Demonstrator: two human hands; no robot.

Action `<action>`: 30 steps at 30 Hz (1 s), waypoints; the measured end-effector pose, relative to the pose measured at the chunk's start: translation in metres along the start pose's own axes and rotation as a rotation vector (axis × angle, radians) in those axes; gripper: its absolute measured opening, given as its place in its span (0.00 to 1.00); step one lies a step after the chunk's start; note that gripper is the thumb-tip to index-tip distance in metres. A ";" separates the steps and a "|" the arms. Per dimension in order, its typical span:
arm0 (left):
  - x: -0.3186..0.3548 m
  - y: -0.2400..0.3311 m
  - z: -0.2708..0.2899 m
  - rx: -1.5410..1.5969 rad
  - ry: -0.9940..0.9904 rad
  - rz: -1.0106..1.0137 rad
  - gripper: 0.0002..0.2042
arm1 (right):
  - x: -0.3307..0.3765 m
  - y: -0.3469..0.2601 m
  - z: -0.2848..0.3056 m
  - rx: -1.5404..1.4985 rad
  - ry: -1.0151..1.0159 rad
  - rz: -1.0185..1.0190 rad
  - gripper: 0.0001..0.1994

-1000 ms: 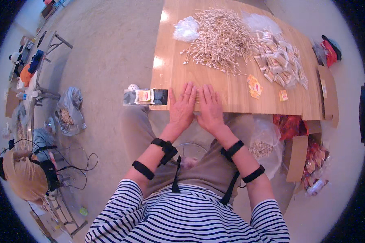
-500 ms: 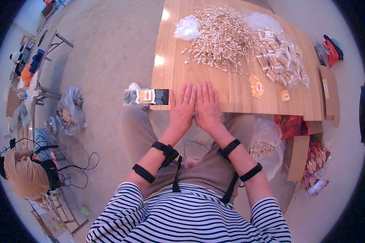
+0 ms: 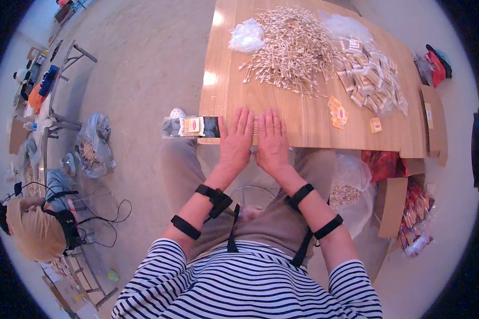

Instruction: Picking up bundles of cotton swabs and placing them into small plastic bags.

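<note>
Both of my hands lie flat at the table's front edge, fingers stretched forward. Under and beside my left hand (image 3: 237, 139) runs a thin row of cotton swabs (image 3: 256, 126), which shows in the narrow gap toward my right hand (image 3: 273, 139). What lies under the palms is hidden. Just left of my left hand, a clear pack of cotton swabs with an orange-and-white card (image 3: 191, 126) rests on a dark flat piece (image 3: 211, 126) that juts past the table's left edge. To the right lie several small orange cards (image 3: 338, 112) and a single card (image 3: 376, 125).
A large heap of loose cotton swabs (image 3: 292, 53) covers the table's far middle. Clear plastic bags (image 3: 246, 36) sit left of it, and filled swab packs (image 3: 372, 80) are piled right. Cardboard boxes (image 3: 393, 207) and a bag of swabs (image 3: 345, 195) stand below the table's right side.
My left hand has shifted slightly left, so the hands are a little apart. Cotton swabs now show in the gap between them.
</note>
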State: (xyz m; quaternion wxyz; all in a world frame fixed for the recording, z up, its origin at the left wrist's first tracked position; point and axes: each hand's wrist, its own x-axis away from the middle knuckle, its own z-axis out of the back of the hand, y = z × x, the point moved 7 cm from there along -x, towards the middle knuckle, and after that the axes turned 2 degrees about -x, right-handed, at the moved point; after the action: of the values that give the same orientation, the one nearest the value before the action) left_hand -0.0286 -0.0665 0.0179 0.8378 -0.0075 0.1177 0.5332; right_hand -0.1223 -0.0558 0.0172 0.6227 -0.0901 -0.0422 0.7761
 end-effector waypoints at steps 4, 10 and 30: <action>0.004 -0.001 -0.006 0.006 0.007 0.001 0.46 | -0.006 -0.004 0.003 -0.015 0.010 0.002 0.41; 0.008 -0.008 0.003 -0.022 -0.033 0.052 0.48 | -0.007 -0.001 0.002 -0.066 0.072 -0.014 0.41; 0.009 -0.016 -0.008 -0.082 0.001 0.138 0.40 | -0.006 -0.018 -0.006 -0.022 0.086 -0.025 0.41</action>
State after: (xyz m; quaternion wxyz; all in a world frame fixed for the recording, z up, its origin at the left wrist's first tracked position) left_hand -0.0118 -0.0664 0.0066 0.7979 -0.0339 0.0967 0.5941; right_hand -0.1031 -0.0578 0.0154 0.6325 -0.1297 -0.0252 0.7632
